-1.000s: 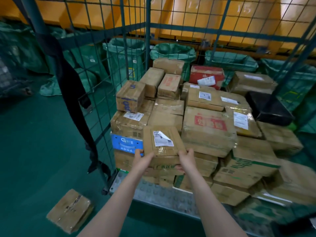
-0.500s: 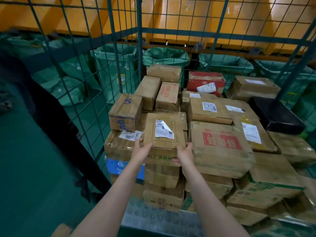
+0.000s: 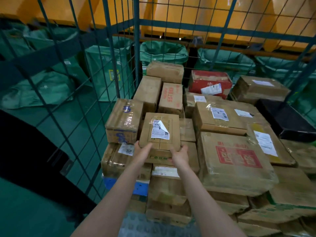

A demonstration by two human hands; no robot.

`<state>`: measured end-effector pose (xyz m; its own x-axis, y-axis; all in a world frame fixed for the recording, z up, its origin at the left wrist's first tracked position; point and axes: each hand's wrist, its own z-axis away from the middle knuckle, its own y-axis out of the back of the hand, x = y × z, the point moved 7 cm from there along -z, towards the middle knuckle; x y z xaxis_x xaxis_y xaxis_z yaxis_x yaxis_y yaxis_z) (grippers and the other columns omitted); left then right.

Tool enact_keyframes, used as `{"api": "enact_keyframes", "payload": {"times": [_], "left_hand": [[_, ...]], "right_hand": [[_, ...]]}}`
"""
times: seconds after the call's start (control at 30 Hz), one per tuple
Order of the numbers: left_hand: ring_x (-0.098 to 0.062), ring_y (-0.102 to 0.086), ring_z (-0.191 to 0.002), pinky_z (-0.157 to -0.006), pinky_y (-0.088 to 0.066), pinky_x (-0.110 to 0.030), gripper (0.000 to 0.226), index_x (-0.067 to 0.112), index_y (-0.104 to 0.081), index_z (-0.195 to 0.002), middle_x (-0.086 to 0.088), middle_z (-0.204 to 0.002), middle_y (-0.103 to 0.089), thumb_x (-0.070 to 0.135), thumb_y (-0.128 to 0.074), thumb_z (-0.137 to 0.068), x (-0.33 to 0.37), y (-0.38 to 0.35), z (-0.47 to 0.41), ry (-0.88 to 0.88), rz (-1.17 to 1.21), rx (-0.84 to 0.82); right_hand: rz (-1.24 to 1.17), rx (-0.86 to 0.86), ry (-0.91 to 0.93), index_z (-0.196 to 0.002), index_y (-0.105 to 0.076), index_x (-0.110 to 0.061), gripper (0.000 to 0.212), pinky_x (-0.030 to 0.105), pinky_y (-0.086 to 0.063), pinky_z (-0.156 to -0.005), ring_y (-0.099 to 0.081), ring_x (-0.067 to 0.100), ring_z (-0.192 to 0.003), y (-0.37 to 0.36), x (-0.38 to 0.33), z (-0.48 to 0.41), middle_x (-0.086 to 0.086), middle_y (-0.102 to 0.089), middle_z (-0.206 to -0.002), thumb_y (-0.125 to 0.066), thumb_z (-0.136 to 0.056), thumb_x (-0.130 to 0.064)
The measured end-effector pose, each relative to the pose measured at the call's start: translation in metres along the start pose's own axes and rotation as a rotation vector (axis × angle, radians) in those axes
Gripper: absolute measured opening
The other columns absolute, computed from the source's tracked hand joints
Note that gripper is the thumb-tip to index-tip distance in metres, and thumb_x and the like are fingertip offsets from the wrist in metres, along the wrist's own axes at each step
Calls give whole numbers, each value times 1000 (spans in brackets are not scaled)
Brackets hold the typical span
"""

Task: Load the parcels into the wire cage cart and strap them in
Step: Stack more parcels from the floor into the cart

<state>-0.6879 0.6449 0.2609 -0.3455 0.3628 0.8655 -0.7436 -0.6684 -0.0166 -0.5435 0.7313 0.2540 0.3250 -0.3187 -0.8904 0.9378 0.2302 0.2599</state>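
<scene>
Inside wire cage cart, both hands (seemingly curled) grip labelled parcel.

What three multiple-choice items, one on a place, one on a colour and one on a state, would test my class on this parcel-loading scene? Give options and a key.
1. Where is the held parcel?
A. On the floor
B. On top of the stack, right of the blue-marked box
C. Outside the cage

2. What colour is the box at the back with a loose label?
A. Red
B. White
C. Purple

3. How is the held parcel's label?
A. Missing
B. Flat
C. Peeling at one corner

Key: 1 B, both the left hand and the right hand press it there; 2 A, its sides are red; 3 C, a corner folds over.
</scene>
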Motion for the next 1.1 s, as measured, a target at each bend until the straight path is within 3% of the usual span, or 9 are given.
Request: {"api": "enact_keyframes", "payload": {"times": [0.17, 0.3, 0.5, 0.67, 0.73, 0.83, 0.93, 1.03, 1.1], "left_hand": [[-31, -56, -113, -95, -48, -40, 82, 12, -30, -140, -10, -126, -56, 25, -69, -70, 12, 2, -18, 23, 146, 108], [-32, -57, -114, -99, -46, -46, 101, 10, -30, -140, -14, -127, -56, 38, -73, -53, 14, -3, -35, 63, 275, 146], [-31, -60, -106, -96, -47, -43, 83, 1, -62, -110, -16, -117, -62, 39, -70, -37, 10, -11, -88, 28, 280, 145], [-22, -48, -76, -68, -39, -31, 80, 4, -62, -104, -10, -96, -55, 38, -67, -32, 38, -17, -68, 30, 285, 133], [-21, -49, -72, -67, -39, -30, 81, 2, -61, -110, -10, -97, -56, 37, -67, -38, 39, -19, -68, 23, 296, 118], [-28, -58, -94, -77, -42, -31, 76, 0, -58, -118, -12, -111, -62, 36, -65, -51, 36, -16, -68, 19, 282, 149], [-19, -59, -86, -64, -40, -27, 47, 0, -57, -120, -10, -107, -64, 26, -60, -80, 33, -13, -63, 16, 293, 159], [-14, -53, -76, -61, -37, -24, 20, 6, -59, -105, -6, -93, -61, 19, -52, -92, 29, -10, -57, 29, 310, 168], [-20, -52, -83, -69, -38, -26, 10, 11, -58, -89, -3, -89, -58, 17, -50, -92, 26, -8, -49, 43, 324, 181]], "right_hand": [[-29, -43, 7, -122, -42, -14, 30, 45, -50, -94, -61, 27, -103, -21, -18, -27, 7, -59, -117, -53, -93, -13], [-35, -68, -16, -113, -37, -18, 25, 48, -50, -93, -59, 28, -103, -34, -31, -47, 9, -59, -116, -52, -93, -16], [37, -47, -26, -127, -39, -7, 41, 46, -49, -93, -57, 33, -109, -42, -48, -73, 12, -54, -125, -57, -90, -13], [93, -71, -1, -125, -34, -11, 43, 52, -50, -90, -56, 37, -107, -51, -44, -88, 17, -47, -131, -58, -91, -21], [108, -83, 29, -124, -33, -11, 43, 52, -50, -90, -55, 36, -108, -50, -47, -87, 17, -46, -132, -58, -91, -21], [186, -125, 72, -128, -32, -9, 46, 45, -47, -94, -54, 34, -111, -42, -56, -82, 16, -49, -132, -57, -92, -23], [246, -160, 76, -134, -33, -8, 54, 34, -41, -93, -52, 30, -116, -29, -58, -76, 13, -49, -134, -58, -92, -29], [225, -177, 50, -139, -30, -9, 64, 38, -40, -97, -49, 31, -122, -25, -51, -72, 12, -45, -140, -61, -90, -36], [234, -186, 40, -139, -29, -9, 67, 41, -41, -99, -48, 32, -123, -26, -48, -68, 13, -44, -140, -62, -89, -38]]}}
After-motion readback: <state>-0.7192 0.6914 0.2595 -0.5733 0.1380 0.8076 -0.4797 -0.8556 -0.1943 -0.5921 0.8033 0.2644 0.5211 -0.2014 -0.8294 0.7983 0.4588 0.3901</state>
